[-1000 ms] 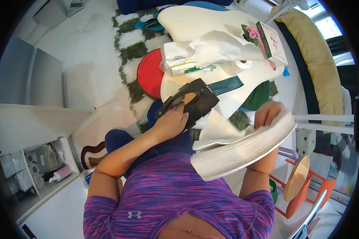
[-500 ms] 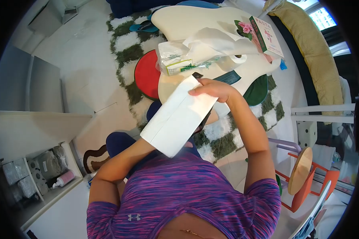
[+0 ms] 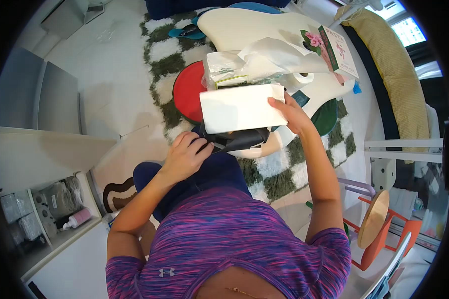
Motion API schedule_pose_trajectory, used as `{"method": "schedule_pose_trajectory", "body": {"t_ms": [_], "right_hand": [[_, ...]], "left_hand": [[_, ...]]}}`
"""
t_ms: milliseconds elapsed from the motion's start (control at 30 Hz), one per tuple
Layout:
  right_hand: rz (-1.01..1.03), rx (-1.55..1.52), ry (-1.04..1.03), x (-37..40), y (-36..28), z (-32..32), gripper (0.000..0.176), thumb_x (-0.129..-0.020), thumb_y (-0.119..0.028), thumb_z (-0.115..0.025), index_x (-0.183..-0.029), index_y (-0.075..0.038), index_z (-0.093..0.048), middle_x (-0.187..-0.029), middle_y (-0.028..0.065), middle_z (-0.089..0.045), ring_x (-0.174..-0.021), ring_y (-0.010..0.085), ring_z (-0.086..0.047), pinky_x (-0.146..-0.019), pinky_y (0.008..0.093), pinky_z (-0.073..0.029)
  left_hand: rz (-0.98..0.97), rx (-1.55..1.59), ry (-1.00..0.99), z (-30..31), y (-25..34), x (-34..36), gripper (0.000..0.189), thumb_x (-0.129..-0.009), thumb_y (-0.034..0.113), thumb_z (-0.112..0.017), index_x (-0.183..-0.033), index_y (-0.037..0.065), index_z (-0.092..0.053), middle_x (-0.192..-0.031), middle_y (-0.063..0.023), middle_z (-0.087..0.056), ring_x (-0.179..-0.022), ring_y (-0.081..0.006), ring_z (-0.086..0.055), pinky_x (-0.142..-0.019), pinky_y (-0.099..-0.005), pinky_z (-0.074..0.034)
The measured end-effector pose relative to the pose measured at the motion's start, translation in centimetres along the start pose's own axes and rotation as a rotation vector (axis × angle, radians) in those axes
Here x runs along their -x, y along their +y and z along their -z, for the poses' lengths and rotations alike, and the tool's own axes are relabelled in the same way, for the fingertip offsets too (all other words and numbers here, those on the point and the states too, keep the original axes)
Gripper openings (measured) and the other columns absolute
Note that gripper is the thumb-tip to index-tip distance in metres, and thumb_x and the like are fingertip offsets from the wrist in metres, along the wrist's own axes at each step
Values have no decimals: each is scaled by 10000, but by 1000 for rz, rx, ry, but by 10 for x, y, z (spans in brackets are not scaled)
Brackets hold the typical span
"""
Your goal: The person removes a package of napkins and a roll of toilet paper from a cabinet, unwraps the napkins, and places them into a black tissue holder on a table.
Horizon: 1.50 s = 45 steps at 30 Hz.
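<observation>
My right hand (image 3: pixel 295 113) grips the right end of a white folded paper stack (image 3: pixel 242 107), thumb on top. The stack lies roughly level over the near side of the cream table (image 3: pixel 264 22). Just below it is a black item (image 3: pixel 239 140), perhaps a bag or holder. The curled fingers of my left hand (image 3: pixel 184 153) pinch its left edge. A clear plastic package (image 3: pixel 222 67) and a spread white sheet (image 3: pixel 284 55) lie behind the stack, with a white roll (image 3: pixel 301 78) beside them.
A pasta box (image 3: pixel 338 52) and pink flowers (image 3: pixel 314 41) stand at the table's back right. A red round stool (image 3: pixel 188 94) is left of the table, over a checkered rug (image 3: pixel 167 65). An open drawer (image 3: pixel 60 239) is at lower left.
The paper stack has turned from slanted to nearly level and moved away from my body. My left hand has come out from beneath it and now holds the black item, which shows more.
</observation>
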State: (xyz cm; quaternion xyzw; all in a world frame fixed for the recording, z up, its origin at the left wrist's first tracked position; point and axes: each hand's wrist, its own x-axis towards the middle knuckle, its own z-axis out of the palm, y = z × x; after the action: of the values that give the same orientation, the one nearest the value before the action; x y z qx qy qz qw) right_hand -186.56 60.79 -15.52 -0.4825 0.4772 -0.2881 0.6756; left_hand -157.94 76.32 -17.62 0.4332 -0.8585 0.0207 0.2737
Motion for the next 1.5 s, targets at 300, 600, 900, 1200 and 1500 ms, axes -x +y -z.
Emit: {"method": "schedule_pose_trajectory", "body": {"t_ms": [300,600,900,1200,1500], "right_hand": [[184,376,196,64,-52,-14,460,-832,-175,-668,-1188,56,-490,-1026,113,-620,-892,152,-586,-804,274,-462],[506,937,266,97,-62,-32,404,-751,-72,-636,-1135,-23,-520,-959,225,-614,-777,401,-617,-677,389,-489],[738,1193,-278,113,-37,-32,555,-594,88,-582,-1112,-110,-601,-1095,60,-627,-1046,277,-569,-891,387,-464],[1151,1289,-174,84,-42,-54,421,-654,-9,-614,-1058,-119,-654,-1110,29,-604,-1084,247,-554,-896,389,-489],[960,1230,-394,63,3,-33,376,-672,21,-598,-1019,-116,-649,-1080,31,-608,-1095,248,-545,-951,368,-438]], "left_hand": [[520,287,-90,9,15,-25,246,-668,7,-606,-893,42,-699,-1178,-157,-509,-1087,-339,-468,-902,-410,-428],[525,151,-671,2,-11,-98,297,-709,9,-608,-990,0,-514,-1050,-242,-596,-929,-417,-610,-764,-469,-507],[714,126,-403,-14,-53,-87,277,-744,16,-543,-1010,27,-467,-822,-234,-637,-810,-438,-613,-736,-493,-482],[673,293,-347,-9,-49,-89,243,-758,-18,-503,-982,73,-518,-760,-226,-632,-792,-425,-617,-724,-500,-462],[482,-56,-103,-1,-35,-98,240,-739,-19,-539,-967,53,-540,-912,-206,-628,-854,-383,-609,-762,-449,-487]]}}
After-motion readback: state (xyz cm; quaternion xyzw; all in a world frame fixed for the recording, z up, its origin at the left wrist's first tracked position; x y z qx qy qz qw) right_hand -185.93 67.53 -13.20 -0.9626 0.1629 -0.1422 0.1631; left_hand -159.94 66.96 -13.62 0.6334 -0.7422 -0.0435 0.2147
